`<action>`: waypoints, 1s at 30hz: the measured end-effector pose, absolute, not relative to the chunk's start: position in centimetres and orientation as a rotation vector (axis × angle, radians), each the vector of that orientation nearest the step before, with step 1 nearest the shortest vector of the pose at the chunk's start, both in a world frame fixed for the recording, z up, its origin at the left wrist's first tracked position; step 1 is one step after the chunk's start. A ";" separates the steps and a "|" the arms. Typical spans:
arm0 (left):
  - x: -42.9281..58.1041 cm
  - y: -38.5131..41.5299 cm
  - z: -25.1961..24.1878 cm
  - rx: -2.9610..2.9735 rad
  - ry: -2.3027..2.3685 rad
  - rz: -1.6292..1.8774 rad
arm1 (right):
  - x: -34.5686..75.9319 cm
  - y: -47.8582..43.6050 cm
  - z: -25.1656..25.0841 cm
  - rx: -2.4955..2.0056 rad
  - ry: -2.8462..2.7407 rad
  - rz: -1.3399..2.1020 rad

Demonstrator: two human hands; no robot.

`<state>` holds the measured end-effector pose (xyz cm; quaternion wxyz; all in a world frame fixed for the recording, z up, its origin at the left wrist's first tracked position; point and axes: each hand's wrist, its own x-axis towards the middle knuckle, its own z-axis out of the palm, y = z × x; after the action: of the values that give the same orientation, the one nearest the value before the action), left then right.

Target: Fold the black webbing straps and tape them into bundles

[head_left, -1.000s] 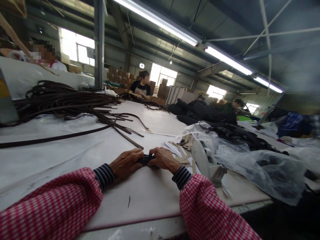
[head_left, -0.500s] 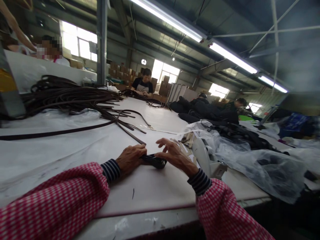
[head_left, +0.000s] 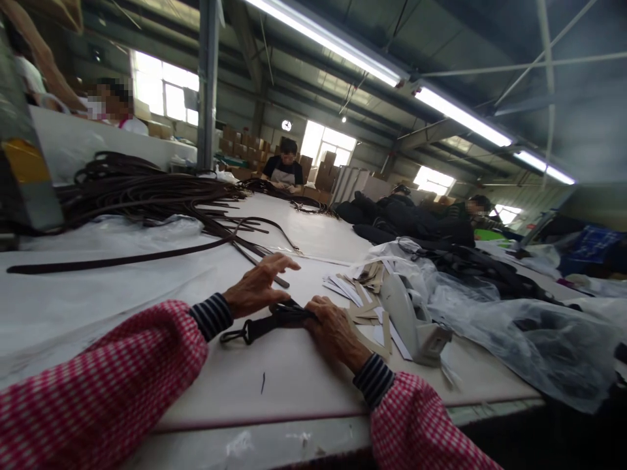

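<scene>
A black strap (head_left: pixel 264 328), folded into a small bundle, lies on the white table (head_left: pixel 230 391) between my hands. From its left end a dark snap hook (head_left: pixel 238 334) sticks out. My right hand (head_left: pixel 336 329) is closed over the right end of the bundle and presses it on the tabletop; its fingertips are partly hidden. Fingers stretched and apart, my left hand (head_left: pixel 257 287) hovers at the left of the bundle, its thumb close to the strap; whether it touches I cannot tell.
Long dark brown straps (head_left: pixel 147 186) are heaped at the back left. Right of my hands stand a white tape dispenser (head_left: pixel 416 326) and strips of card (head_left: pixel 365 303). Beyond lie clear plastic sheeting (head_left: pixel 519 339) and black goods (head_left: pixel 406 219). A co-worker (head_left: pixel 284 170) sits across the table.
My left hand has let go of the strap and opened, uncovering the snap hook. My right hand, open before, has come down and closed on the bundle's right end.
</scene>
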<state>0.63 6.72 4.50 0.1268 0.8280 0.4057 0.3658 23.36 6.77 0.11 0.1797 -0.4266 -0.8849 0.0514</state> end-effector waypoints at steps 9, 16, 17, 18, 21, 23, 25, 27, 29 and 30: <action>3.7 4.7 1.1 2.839 1.446 0.358 | 23.3 6.3 0.4 -1.257 -2.585 0.017; 2.6 5.7 -0.2 2.836 1.420 0.361 | 24.4 5.9 -0.1 -1.253 -2.624 -0.094; 2.6 5.7 -0.3 2.827 1.406 0.373 | 24.4 5.9 -0.2 -1.244 -2.624 -0.100; 2.7 5.7 -0.4 2.815 1.394 0.388 | 24.5 5.9 -0.2 -1.232 -2.623 -0.097; 2.8 5.5 -0.7 2.778 1.373 0.437 | 24.9 5.8 0.1 -1.174 -2.611 -0.002; 2.7 5.4 -0.8 2.762 1.360 0.458 | 25.6 5.7 0.6 -1.128 -2.575 0.112; 2.5 5.4 -0.8 2.744 1.323 0.493 | 26.6 5.6 1.4 -1.108 -2.500 0.213; 2.4 5.2 -0.8 2.714 1.238 0.561 | 27.6 5.4 2.2 -1.114 -2.415 0.272; 2.4 5.1 -0.9 2.679 1.128 0.636 | 28.0 4.9 2.8 -1.124 -2.363 0.298; 2.4 5.0 -1.0 2.663 1.081 0.661 | 28.0 4.5 2.9 -1.123 -2.355 0.294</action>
<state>2.40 4.97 -1.03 0.0960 0.8989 0.3647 0.2232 27.98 4.47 2.92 0.2550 -0.4137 -0.8673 0.1082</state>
